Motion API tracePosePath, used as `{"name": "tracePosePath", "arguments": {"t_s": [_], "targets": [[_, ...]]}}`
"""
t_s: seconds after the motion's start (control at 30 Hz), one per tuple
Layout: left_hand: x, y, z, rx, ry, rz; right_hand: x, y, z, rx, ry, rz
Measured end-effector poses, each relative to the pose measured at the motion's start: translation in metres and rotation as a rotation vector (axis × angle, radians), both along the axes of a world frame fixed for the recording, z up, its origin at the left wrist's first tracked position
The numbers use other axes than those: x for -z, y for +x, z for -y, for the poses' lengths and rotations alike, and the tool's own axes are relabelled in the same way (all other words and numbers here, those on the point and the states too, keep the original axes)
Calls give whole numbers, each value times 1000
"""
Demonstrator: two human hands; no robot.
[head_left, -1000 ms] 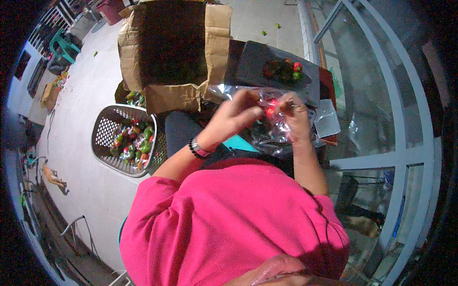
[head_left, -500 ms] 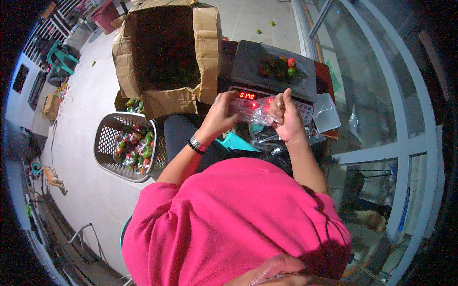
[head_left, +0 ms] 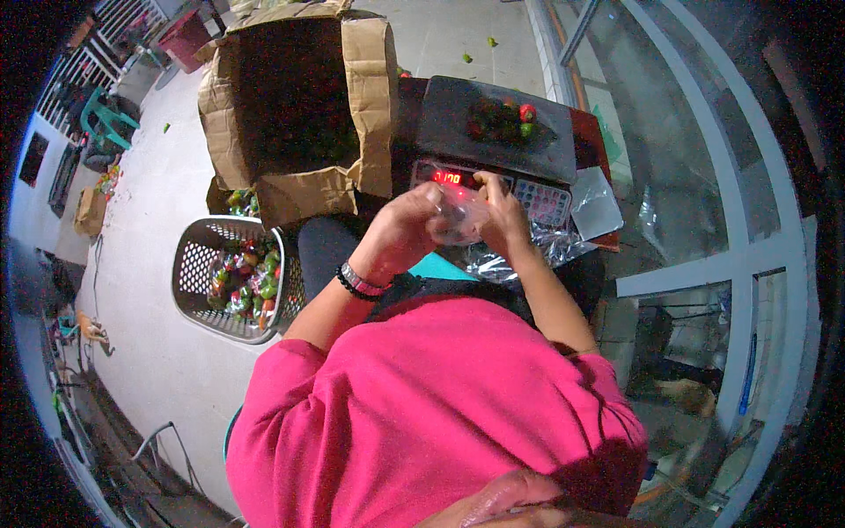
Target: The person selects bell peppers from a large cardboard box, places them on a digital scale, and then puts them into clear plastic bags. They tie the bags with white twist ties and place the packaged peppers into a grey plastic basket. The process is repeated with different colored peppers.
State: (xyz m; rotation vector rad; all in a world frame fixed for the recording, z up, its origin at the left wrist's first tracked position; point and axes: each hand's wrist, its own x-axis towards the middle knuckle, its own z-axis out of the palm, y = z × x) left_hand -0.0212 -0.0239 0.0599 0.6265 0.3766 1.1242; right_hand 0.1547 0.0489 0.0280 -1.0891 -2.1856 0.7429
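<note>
A clear plastic bag (head_left: 459,225) is stretched between my two hands, just in front of the digital scale (head_left: 436,114). My left hand (head_left: 407,227), with bands on its wrist, is closed on the bag's left side. My right hand (head_left: 505,220) grips the bag's right side, thumb pointing up. Several small red and green peppers (head_left: 526,130) sit together on the scale's dark platform. Red digits glow on the scale's front panel, and the bag partly covers that panel. More clear plastic (head_left: 497,264) lies below my right hand.
A tall brown paper bag (head_left: 374,106) stands open at the far left, its inside dark. Beside my left leg is a plastic basket (head_left: 189,308) holding packed peppers (head_left: 246,282). Glass panels in pale frames (head_left: 748,264) line the right. Small peppers lie on the floor (head_left: 440,40) beyond.
My hands have drawn closer together and lower, with the bag bunched between them. My right hand has moved left, and more of the scale's keypad now shows.
</note>
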Motion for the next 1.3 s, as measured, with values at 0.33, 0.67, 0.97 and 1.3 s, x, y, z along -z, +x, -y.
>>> {"name": "tracePosePath", "arguments": {"t_s": [0.33,0.67,0.97,1.3], "targets": [[33,-17,-8,86,31,-773,-15,10,13,-431,-1205,-1053],[7,29,11,-144,-97,-387,41,-7,-8,-41,-361,-301],[90,-3,-20,-286,-20,-918,10,4,9,-225,-814,-771],[36,8,-16,-338,-82,-245,45,17,-9,-38,-377,-382]]}}
